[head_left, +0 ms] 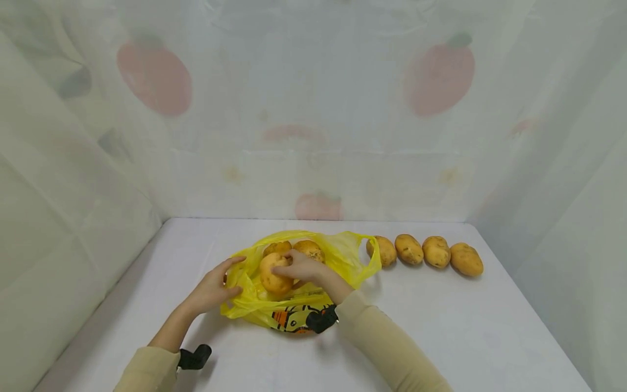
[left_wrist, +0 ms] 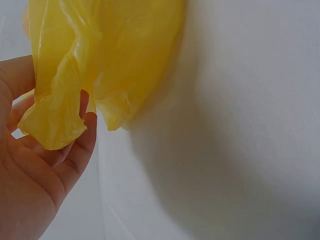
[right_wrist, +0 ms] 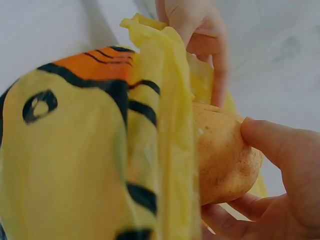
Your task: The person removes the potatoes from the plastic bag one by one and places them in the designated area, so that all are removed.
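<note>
Yel. bag [head_left: 264,313] open; potatoes [head_left: 309,248] inside; 4 spuds [head_left: 436,252] beside

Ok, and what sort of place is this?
Probably a small curtained-off recording booth: white sheets with faded fruit prints hang behind and on both sides of a white table, and a black device sits at each wrist.

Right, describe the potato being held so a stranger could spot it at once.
On the white table lies an open yellow plastic bag. At its mouth, find the potato in front of two other potatoes. Unlike them, it is held between the thumb and fingers of the right grip.
</note>
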`<state>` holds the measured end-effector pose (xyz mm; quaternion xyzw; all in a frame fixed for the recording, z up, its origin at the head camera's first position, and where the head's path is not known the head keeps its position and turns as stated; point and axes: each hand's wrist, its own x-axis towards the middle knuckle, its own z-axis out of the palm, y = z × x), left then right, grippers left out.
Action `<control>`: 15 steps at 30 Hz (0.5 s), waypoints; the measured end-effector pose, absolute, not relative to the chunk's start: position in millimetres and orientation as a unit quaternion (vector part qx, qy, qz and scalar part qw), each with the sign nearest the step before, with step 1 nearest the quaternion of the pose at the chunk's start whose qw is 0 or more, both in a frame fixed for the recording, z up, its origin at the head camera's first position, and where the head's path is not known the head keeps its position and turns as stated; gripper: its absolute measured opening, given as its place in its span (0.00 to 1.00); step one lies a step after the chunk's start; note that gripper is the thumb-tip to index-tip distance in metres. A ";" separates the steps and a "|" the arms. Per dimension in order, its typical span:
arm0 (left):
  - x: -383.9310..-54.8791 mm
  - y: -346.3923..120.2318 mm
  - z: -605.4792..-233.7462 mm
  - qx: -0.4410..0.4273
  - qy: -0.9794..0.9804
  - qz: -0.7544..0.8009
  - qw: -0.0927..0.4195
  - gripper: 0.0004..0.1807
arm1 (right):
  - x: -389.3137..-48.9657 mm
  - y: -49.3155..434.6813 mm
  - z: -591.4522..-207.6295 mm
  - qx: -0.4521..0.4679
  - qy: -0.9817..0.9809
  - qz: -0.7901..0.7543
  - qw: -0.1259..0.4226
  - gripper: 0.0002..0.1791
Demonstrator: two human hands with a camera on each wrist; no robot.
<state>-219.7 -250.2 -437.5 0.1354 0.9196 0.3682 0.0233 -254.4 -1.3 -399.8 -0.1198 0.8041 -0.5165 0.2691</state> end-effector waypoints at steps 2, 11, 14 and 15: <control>-219.2 -249.9 -437.2 0.135 0.919 0.369 0.022 0.38 | -255.4 1.9 -397.7 -0.125 0.806 -0.515 0.263 0.39; -217.3 -249.4 -434.8 0.130 0.922 0.365 0.022 0.38 | -262.5 13.3 -396.1 -0.159 0.829 -0.498 0.200 0.36; -216.9 -249.6 -434.7 0.126 0.921 0.368 0.027 0.38 | -263.1 17.0 -393.9 -0.165 0.831 -0.496 0.189 0.35; -216.7 -249.7 -434.9 0.127 0.921 0.368 0.028 0.38 | -263.3 18.3 -392.8 -0.166 0.831 -0.497 0.186 0.35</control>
